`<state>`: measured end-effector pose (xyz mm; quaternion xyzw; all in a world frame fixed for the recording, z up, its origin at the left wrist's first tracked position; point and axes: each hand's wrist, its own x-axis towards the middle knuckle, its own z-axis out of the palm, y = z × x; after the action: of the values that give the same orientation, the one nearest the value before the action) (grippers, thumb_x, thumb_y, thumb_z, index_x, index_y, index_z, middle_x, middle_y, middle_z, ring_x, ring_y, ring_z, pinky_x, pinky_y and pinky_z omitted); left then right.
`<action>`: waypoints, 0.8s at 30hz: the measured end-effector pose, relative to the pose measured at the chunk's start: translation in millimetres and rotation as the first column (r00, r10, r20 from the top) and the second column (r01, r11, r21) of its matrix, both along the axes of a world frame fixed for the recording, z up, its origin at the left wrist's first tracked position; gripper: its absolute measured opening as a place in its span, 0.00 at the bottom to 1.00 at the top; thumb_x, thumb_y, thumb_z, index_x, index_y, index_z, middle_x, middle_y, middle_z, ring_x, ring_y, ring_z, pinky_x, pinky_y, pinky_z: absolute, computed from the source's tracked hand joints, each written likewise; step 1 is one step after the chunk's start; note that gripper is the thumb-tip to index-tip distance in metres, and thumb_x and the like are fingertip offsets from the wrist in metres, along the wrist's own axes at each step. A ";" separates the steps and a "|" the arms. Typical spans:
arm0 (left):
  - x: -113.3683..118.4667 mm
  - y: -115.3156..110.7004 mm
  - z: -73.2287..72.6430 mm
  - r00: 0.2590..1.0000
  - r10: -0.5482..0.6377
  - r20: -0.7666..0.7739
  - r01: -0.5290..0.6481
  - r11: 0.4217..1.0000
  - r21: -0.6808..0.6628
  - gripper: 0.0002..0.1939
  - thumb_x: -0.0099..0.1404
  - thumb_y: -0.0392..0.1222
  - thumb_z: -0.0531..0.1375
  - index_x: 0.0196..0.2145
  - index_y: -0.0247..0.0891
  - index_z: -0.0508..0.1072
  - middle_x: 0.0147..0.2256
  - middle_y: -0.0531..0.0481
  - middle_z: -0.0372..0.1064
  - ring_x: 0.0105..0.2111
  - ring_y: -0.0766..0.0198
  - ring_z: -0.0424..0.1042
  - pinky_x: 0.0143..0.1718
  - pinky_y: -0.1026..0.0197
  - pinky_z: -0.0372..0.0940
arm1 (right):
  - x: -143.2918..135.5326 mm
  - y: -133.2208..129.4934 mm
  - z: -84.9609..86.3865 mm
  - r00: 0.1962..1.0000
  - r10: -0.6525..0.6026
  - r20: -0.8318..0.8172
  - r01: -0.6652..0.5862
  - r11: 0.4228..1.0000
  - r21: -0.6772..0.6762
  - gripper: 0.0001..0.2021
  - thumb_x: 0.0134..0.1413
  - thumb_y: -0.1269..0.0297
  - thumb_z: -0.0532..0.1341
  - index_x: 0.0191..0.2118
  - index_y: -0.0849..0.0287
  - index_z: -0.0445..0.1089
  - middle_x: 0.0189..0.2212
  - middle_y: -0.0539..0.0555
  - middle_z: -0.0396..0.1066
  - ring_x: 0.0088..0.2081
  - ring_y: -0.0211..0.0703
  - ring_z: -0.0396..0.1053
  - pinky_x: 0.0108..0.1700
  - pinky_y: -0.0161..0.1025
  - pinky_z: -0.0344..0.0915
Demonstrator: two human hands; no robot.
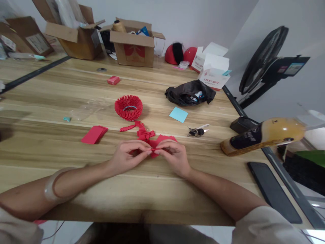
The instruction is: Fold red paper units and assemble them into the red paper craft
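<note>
Our left hand (130, 154) has thumb and index finger pinched closed on the near end of a small folded red paper strip (153, 149). The strip lies between our fingertips, just above the wooden table (127, 203) and in front of the red folded-paper bowl. Our right hand (175, 154) pinches the other end just as tightly. We judge the strip nearly weightless, crisp along its folds but easily crushed, and not slippery; we'd hold it lightly by its ends, leaving the creases unsqueezed.

Among the containers, the leftmost cardboard box (39, 42) hides its contents from us. The next open carton (86, 44) has clear plastic wrapping (66, 13) rising out of it. The folded-paper bowl (122, 110) has a pale blue band inside; we can't be sure it holds anything. Behind it, another open box (135, 60) holds a tan spool (118, 26) and something blue (143, 31). The crumpled black plastic bag (180, 93) gapes around small items we can't identify. The sticky-note box (214, 78) has a bluish edge poking out. Rightmost, the drink bottle (276, 130) looks amber; its fill level is unclear.
</note>
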<state>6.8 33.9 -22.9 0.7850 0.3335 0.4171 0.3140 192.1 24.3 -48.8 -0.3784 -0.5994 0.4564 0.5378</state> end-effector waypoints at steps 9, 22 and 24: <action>-1.1 -0.2 3.5 0.999 -0.040 -0.005 0.040 0.999 -0.007 0.06 0.60 0.34 0.60 0.26 0.35 0.72 0.30 0.47 0.74 0.30 0.66 0.73 0.32 0.66 0.67 | 0.2 -0.9 5.8 0.999 0.016 -0.029 -0.015 1.000 0.013 0.02 0.46 0.65 0.67 0.27 0.56 0.75 0.24 0.51 0.74 0.28 0.39 0.71 0.34 0.36 0.69; -1.3 -0.9 1.9 0.999 -0.025 0.028 0.026 0.999 -0.036 0.08 0.61 0.36 0.59 0.25 0.35 0.71 0.30 0.46 0.74 0.30 0.65 0.74 0.31 0.65 0.68 | 0.5 -2.2 2.4 0.998 0.048 0.045 -0.047 0.999 -0.017 0.05 0.47 0.63 0.66 0.27 0.58 0.75 0.24 0.52 0.75 0.26 0.38 0.71 0.31 0.35 0.68; -1.5 -1.3 2.2 0.999 -0.034 0.006 0.034 0.999 -0.006 0.06 0.61 0.35 0.59 0.26 0.35 0.72 0.31 0.46 0.75 0.29 0.66 0.74 0.30 0.66 0.68 | 0.9 -2.5 2.7 0.997 0.048 0.056 -0.048 0.999 -0.003 0.06 0.48 0.63 0.65 0.26 0.58 0.74 0.23 0.52 0.75 0.26 0.38 0.71 0.30 0.35 0.68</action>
<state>5.2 32.7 -20.7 0.7884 0.3204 0.4132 0.3243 193.0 21.9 -46.0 -0.3770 -0.6226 0.4591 0.5093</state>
